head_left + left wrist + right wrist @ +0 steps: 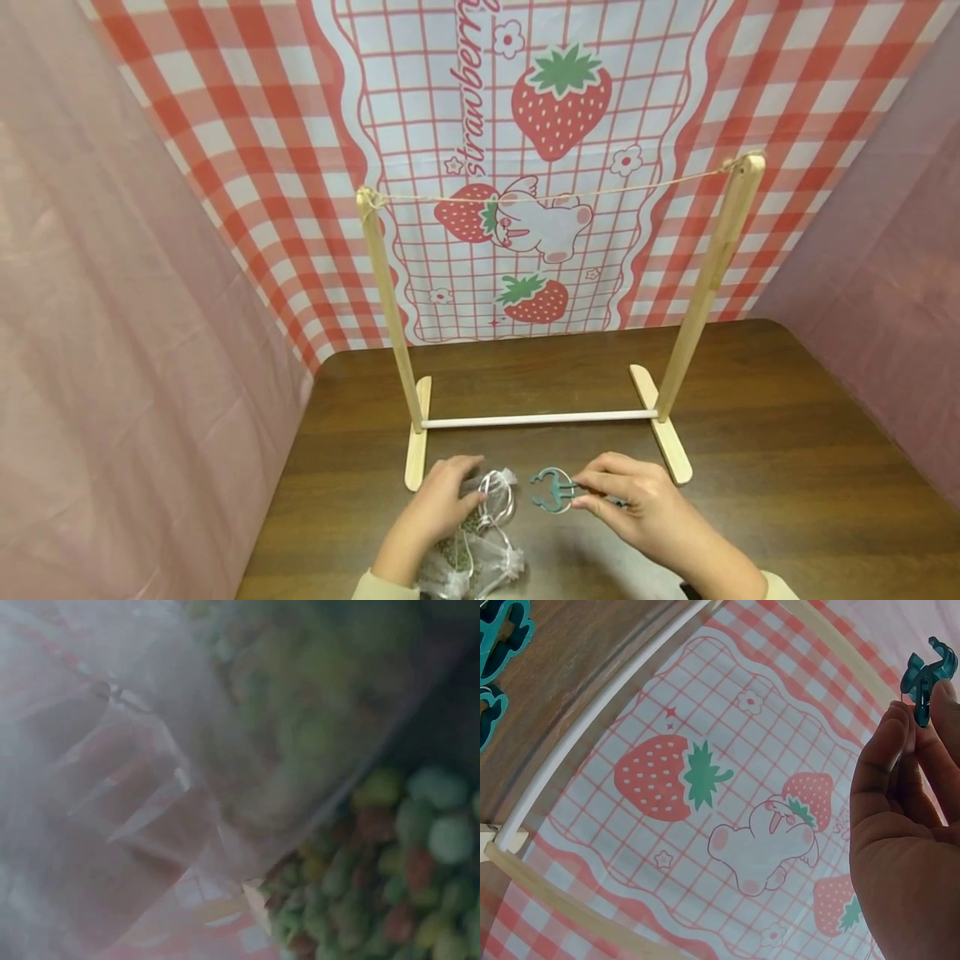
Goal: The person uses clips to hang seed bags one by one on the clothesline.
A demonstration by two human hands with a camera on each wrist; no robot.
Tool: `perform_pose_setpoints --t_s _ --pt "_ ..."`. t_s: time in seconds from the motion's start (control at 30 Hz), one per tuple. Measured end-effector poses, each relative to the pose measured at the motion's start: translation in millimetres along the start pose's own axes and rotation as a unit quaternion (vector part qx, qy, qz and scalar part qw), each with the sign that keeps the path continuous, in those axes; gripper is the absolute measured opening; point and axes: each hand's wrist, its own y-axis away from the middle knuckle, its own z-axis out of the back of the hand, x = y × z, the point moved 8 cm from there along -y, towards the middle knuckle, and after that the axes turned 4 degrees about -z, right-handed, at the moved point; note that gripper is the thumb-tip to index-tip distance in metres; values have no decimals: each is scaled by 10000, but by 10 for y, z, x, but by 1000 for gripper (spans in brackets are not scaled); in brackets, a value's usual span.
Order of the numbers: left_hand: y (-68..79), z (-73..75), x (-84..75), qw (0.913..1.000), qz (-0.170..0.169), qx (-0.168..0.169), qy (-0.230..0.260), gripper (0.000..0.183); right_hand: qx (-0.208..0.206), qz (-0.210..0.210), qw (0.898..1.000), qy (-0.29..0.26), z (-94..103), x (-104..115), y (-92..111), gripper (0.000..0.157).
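My right hand (637,498) pinches a teal clip (555,492) between thumb and fingers. Its curved jaws point left and a pale ring or loop surrounds it. In the right wrist view the same clip (928,679) stands upright above the fingertips. My left hand (441,498) holds a sheer drawstring bag (498,483) with white ribbon near its gathered top. More sheer bags (491,557) lie below it. Close up in the left wrist view, small coloured pebbles (352,900) show through the mesh; that view is dim and blurred.
A wooden frame stands on the brown table (525,375), with two posts (701,300), a white crossbar (540,418) and a string (630,189) across the top. Other teal clips (514,645) lie on the table. A strawberry-print cloth (555,108) hangs behind.
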Motion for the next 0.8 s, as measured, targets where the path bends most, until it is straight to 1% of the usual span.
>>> perform_pose_setpoints --t_s 0.17,0.3,0.4,0.5,0.63,0.67,0.73,0.8 --pt "-25 -55 38 9999 18 115 -38 43 35 6 10000 -39 -8 2 7 17" --pt "-37 -73 48 9998 81 166 -78 34 41 -5 10000 -76 -8 0 15 15" --pt "-44 -78 50 9997 122 192 -8 26 44 -47 10000 -73 -8 -4 22 15" --pt "-50 -70 45 9998 75 142 151 19 44 -79 9999 -43 -7 -7 27 15" --pt "-45 -62 48 9983 72 92 576 6 42 -77 10000 -36 -5 -6 28 19" --pt "-43 -61 49 9976 85 92 684 5 42 -75 10000 -42 -5 -6 27 20" --pt "-37 -69 60 9962 156 130 848 11 35 -75 10000 -48 -3 -8 26 19" --pt "-36 -72 63 9959 176 158 871 15 22 -74 10000 -37 1 -10 25 17"
